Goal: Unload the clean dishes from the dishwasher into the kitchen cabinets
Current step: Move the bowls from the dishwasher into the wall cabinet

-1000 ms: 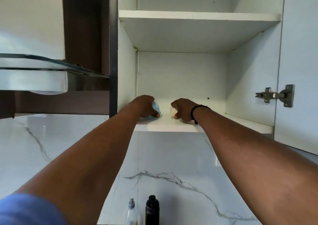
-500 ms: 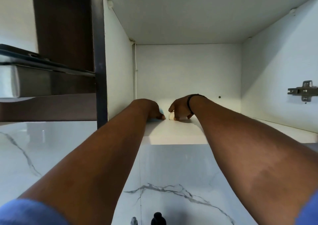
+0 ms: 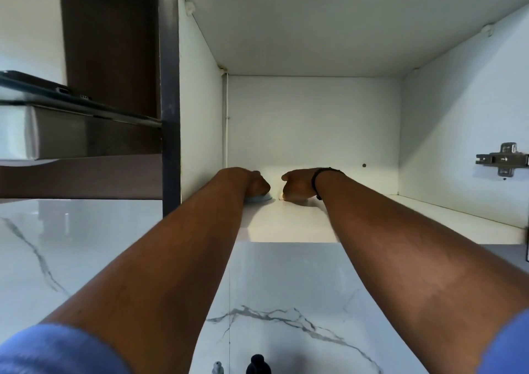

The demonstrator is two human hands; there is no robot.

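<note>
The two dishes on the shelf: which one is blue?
The blue dish is under the left hand; the one under the right hand is a cream dish.

Left hand (image 3: 256,184): pushed deeper onto the lower shelf (image 3: 289,222) than a second ago; the pale blue dish (image 3: 259,199) under it now shows only as a thin edge.
Right hand (image 3: 296,186): also further in; the cream dish (image 3: 282,197) is nearly hidden, perhaps set down.
View: closer in; upper shelf compartment and most of both bottles now out of frame.
</note>
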